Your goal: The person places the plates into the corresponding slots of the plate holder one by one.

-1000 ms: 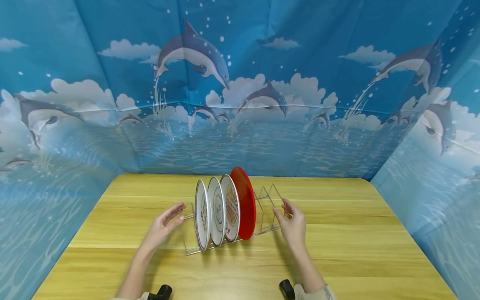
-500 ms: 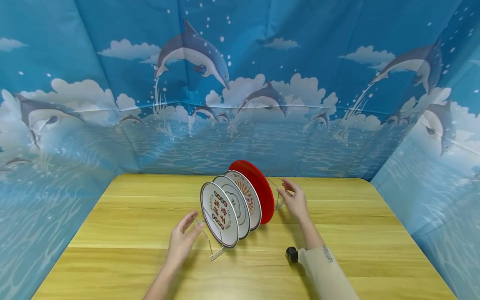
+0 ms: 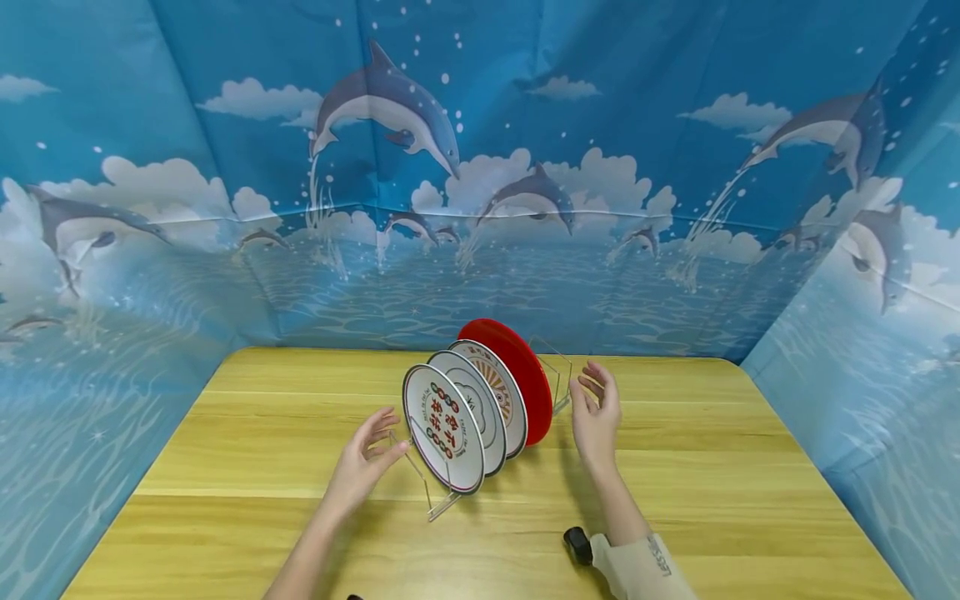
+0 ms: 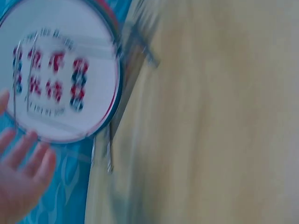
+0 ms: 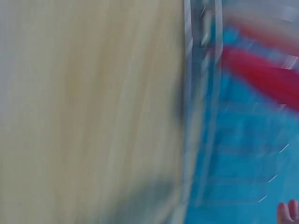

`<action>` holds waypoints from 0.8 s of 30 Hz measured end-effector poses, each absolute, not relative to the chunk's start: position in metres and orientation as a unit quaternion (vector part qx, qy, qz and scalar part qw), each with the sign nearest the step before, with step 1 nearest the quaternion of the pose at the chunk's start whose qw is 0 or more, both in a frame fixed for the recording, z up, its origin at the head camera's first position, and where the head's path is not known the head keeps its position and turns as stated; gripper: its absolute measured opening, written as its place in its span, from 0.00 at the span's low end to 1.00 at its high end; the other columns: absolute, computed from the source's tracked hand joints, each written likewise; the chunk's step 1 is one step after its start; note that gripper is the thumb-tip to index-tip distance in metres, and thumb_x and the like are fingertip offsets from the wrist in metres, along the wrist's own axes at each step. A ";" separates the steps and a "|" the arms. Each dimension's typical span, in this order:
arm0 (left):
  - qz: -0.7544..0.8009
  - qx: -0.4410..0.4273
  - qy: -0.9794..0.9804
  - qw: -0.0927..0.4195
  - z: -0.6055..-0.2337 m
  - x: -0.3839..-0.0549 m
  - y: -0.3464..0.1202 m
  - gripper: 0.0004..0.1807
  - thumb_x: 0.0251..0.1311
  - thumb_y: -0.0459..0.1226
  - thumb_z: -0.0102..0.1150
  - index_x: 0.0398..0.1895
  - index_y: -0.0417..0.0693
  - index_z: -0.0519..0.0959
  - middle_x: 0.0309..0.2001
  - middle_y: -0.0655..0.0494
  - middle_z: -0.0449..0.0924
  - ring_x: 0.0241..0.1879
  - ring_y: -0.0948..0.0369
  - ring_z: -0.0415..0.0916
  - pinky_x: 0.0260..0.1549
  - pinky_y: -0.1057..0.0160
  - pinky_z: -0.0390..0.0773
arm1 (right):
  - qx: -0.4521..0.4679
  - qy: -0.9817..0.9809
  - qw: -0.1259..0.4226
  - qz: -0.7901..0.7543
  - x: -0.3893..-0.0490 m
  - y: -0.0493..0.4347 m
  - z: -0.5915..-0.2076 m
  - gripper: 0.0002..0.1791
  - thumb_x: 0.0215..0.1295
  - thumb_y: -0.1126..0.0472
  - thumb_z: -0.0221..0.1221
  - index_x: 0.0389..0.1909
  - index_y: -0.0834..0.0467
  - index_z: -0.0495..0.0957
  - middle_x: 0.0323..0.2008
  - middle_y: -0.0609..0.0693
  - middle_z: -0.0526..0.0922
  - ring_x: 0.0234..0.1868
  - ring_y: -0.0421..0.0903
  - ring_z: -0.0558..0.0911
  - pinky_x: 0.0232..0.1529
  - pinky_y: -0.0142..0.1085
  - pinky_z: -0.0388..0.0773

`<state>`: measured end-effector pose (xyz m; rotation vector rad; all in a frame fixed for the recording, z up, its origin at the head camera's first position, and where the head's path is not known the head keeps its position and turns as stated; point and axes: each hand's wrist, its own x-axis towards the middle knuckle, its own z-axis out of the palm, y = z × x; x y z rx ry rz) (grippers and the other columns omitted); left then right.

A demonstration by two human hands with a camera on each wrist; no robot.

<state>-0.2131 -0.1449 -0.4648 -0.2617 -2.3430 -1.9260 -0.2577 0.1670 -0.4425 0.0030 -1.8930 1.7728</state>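
A wire dish rack (image 3: 444, 507) stands at a slant on the table, holding plates on edge. Nearest is a white plate (image 3: 442, 429) with red characters, also large in the left wrist view. Behind it come a white plate with a grey ring (image 3: 491, 437), a white plate with orange rays (image 3: 517, 410) and a red plate (image 3: 528, 375). My left hand (image 3: 360, 467) is beside the rack's near end, fingers spread and relaxed. Just right of the far end, my right hand (image 3: 597, 417) has loosely bent fingers and holds nothing. Only its fingertips (image 5: 286, 212) show in the blurred right wrist view.
The wooden table (image 3: 720, 467) extends to both sides of the rack. A blue dolphin-print curtain (image 3: 480, 275) hangs behind and along the sides. A black device (image 3: 577, 546) sits at the right wrist by the sleeve.
The rack with its plates has turned, its left end nearer and right end farther, so the plate faces show more. Both hands have since let go, the right one drawing slightly away.
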 end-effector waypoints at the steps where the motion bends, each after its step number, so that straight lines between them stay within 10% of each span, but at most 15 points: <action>1: -0.631 -0.104 -0.768 0.043 -0.464 -0.216 -0.148 0.32 0.55 0.34 0.61 0.63 0.39 0.63 0.57 0.38 0.69 0.55 0.42 0.66 0.54 0.46 0.69 | 0.014 -0.685 0.296 0.666 -0.250 0.161 -0.439 0.21 0.64 0.68 0.52 0.58 0.67 0.64 0.52 0.56 0.70 0.53 0.54 0.70 0.53 0.29 0.72; 9: -0.599 -0.231 -0.766 -0.043 -0.458 -0.238 -0.170 0.29 0.60 0.35 0.55 0.64 0.35 0.61 0.59 0.38 0.66 0.57 0.40 0.65 0.55 0.61 0.71 | 0.233 -0.617 0.411 0.629 -0.187 0.106 -0.414 0.18 0.52 0.85 0.51 0.47 0.81 0.67 0.46 0.59 0.74 0.49 0.49 0.75 0.54 0.32 0.72; 15: -0.567 -0.267 -0.773 -0.098 -0.455 -0.247 -0.176 0.24 0.63 0.32 0.50 0.63 0.38 0.64 0.62 0.42 0.65 0.59 0.43 0.64 0.56 0.65 0.69 | 0.299 -0.640 0.365 0.607 -0.157 0.066 -0.417 0.23 0.50 0.85 0.53 0.51 0.78 0.67 0.48 0.69 0.72 0.53 0.49 0.74 0.56 0.33 0.71; 24: -0.571 -0.269 -0.767 -0.118 -0.457 -0.248 -0.173 0.22 0.64 0.33 0.48 0.62 0.37 0.65 0.61 0.42 0.66 0.60 0.45 0.63 0.56 0.69 0.67 | 0.192 -0.816 0.267 0.475 -0.149 0.020 -0.455 0.29 0.53 0.70 0.62 0.57 0.66 0.67 0.54 0.60 0.72 0.55 0.53 0.72 0.55 0.43 0.72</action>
